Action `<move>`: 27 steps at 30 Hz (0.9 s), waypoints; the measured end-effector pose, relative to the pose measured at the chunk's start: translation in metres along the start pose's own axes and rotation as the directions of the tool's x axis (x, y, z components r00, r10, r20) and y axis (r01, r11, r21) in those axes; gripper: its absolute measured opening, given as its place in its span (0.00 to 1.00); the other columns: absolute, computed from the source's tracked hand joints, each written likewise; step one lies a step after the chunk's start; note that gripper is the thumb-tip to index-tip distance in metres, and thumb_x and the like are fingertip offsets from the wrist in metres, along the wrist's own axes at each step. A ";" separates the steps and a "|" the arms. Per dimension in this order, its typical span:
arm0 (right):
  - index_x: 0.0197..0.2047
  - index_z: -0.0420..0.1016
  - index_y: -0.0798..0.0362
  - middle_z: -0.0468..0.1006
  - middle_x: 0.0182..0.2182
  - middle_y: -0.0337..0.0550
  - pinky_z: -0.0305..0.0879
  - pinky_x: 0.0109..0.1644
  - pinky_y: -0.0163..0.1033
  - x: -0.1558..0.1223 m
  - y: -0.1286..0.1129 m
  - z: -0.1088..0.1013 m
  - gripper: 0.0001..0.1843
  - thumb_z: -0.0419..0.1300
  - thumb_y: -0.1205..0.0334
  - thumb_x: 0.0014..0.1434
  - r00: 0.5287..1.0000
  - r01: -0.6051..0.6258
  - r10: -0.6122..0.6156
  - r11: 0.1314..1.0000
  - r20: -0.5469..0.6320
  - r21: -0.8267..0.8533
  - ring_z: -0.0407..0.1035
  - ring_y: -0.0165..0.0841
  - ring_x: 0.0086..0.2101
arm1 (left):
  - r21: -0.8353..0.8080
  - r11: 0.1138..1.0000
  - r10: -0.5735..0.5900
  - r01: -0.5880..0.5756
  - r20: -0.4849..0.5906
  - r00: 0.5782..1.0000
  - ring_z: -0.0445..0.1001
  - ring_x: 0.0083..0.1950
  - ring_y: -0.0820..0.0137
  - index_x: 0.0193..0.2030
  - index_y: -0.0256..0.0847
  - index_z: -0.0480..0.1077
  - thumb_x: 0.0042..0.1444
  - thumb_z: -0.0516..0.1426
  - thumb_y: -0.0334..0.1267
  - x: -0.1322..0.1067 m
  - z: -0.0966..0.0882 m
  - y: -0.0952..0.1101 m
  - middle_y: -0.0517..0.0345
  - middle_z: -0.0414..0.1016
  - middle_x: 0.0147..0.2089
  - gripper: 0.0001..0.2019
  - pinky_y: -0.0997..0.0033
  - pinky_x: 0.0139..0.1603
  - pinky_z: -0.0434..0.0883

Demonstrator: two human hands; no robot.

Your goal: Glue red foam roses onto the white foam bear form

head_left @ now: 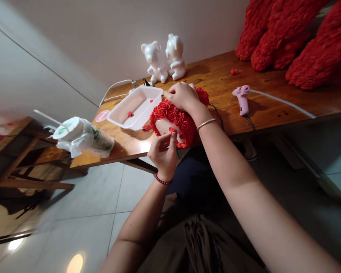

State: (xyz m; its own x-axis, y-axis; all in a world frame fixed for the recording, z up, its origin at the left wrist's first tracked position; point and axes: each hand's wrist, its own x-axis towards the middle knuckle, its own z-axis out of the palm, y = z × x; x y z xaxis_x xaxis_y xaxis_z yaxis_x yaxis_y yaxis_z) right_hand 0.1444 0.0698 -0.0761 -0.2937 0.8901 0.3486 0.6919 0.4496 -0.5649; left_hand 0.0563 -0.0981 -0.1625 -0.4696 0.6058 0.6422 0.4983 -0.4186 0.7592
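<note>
A white foam figure partly covered in red foam roses (174,119) lies at the near edge of a wooden table (272,110). My right hand (183,95) rests on top of it, fingers curled over the roses, holding it. My left hand (163,151) is below the figure, fingers pinched on a small red rose (172,131) pressed against the bare white patch. A bead bracelet is on my left wrist and a silver bangle on the right.
A white plastic tray (136,108) with a loose red rose sits left of the figure. A pink glue gun (242,99) lies to the right. Two bare white foam bears (166,58) stand at the back. Finished red figures (287,34) fill the far right. A bagged cup (83,138) lies left.
</note>
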 end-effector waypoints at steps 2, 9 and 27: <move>0.34 0.78 0.55 0.81 0.37 0.54 0.56 0.64 0.60 0.003 0.000 0.002 0.25 0.50 0.45 0.69 1.000 -0.009 0.009 1.000 0.004 0.001 0.72 0.46 0.49 | 0.005 1.000 0.005 -0.005 0.001 1.000 0.81 0.34 0.74 0.39 0.41 0.78 0.59 0.66 0.43 0.000 0.001 -0.003 0.58 0.82 0.36 0.08 0.74 0.35 0.79; 0.37 0.79 0.56 0.82 0.41 0.56 0.55 0.65 0.62 0.003 0.001 0.004 0.25 0.51 0.45 0.69 1.000 -0.016 0.016 1.000 0.004 0.011 0.70 0.49 0.54 | 0.035 0.994 0.102 -0.103 0.032 0.994 0.79 0.33 0.76 0.37 0.40 0.78 0.59 0.66 0.40 0.005 0.004 -0.001 0.59 0.80 0.33 0.06 0.77 0.32 0.77; 0.37 0.81 0.56 0.80 0.43 0.58 0.51 0.66 0.67 0.004 0.006 0.011 0.30 0.48 0.40 0.69 0.999 0.006 -0.002 0.997 -0.048 0.079 0.67 0.54 0.57 | 0.289 0.906 0.269 -0.308 0.167 0.948 0.72 0.29 0.78 0.34 0.41 0.78 0.56 0.66 0.32 0.016 0.002 0.015 0.62 0.75 0.32 0.02 0.80 0.28 0.75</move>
State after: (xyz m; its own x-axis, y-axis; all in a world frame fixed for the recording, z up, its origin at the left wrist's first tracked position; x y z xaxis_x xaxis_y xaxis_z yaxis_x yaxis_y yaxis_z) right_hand 0.1404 0.0769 -0.0866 -0.2633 0.8843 0.3856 0.6358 0.4597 -0.6200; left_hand 0.0583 -0.0932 -0.1413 -0.1893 0.5752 0.7958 0.8068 -0.3709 0.4599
